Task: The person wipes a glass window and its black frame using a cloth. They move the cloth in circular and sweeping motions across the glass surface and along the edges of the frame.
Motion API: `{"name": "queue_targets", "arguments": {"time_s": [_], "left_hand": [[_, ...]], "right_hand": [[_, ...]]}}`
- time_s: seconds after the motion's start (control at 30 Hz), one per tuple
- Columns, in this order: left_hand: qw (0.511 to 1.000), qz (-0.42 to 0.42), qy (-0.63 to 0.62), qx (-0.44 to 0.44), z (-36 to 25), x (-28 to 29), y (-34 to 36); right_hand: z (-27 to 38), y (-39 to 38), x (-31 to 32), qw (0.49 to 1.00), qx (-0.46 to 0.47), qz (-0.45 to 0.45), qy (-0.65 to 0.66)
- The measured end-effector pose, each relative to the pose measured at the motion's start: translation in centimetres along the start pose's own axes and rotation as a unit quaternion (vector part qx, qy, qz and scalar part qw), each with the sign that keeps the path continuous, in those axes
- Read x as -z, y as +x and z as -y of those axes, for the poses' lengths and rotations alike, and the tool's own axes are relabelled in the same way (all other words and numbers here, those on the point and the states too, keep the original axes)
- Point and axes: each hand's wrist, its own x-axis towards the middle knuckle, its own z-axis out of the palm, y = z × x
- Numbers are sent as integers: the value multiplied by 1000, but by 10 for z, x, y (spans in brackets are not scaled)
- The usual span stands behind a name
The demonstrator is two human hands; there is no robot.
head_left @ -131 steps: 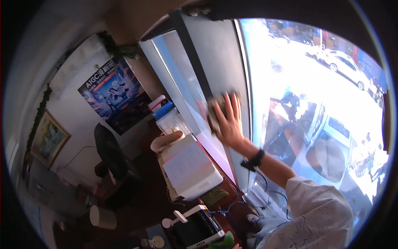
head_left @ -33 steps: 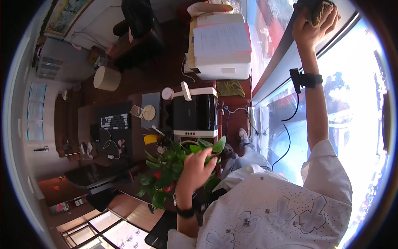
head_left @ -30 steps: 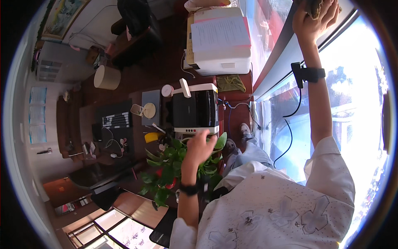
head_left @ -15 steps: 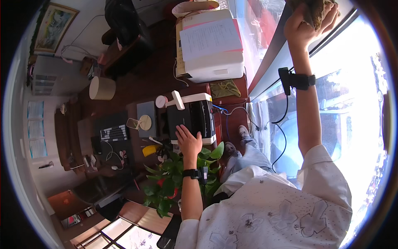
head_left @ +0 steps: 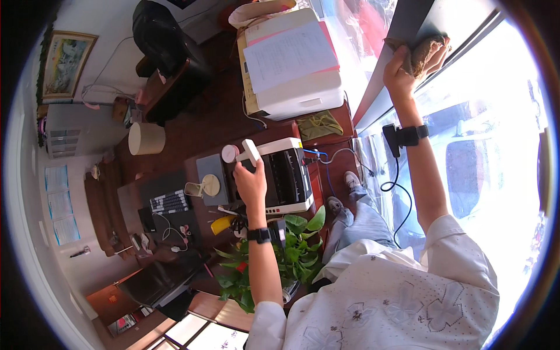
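My right hand (head_left: 399, 71) is raised and shut on a brown cloth (head_left: 429, 49), which it presses against the window glass (head_left: 490, 128) beside the dark frame. A black band with a dangling cable sits on that wrist. My left hand (head_left: 251, 179) lies with fingers apart on top of a black-and-white printer (head_left: 290, 175), next to a white upright lever (head_left: 251, 153). A black watch is on that wrist. A leafy green potted plant (head_left: 298, 252) stands just below that forearm.
A large white copier (head_left: 291, 67) with papers on top stands further along the window, a green cloth (head_left: 318, 124) beside it. On the dark desk lie a keyboard (head_left: 168, 202) and cables. A white bin (head_left: 146, 138) and a black chair (head_left: 166, 41) stand on the floor.
My left hand rose from the plant's leaves to the top of the printer. My right hand stays on the cloth at the window. The view tilted down from the window 4.4 s ago.
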Motion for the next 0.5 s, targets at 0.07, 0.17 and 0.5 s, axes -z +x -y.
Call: {"name": "queue_targets", "arguments": {"time_s": [0.07, 0.17, 0.5], "left_hand": [[1000, 10, 29, 7, -5, -5, 11], [998, -12, 55, 0, -2, -19, 19], [999, -13, 16, -41, -1, -24, 11]], "right_hand": [[1, -2, 1, 1000, 9, -6, 0], [0, -1, 3, 1000, 19, 0, -18], [1, 1, 3, 1000, 11, 11, -18]]}}
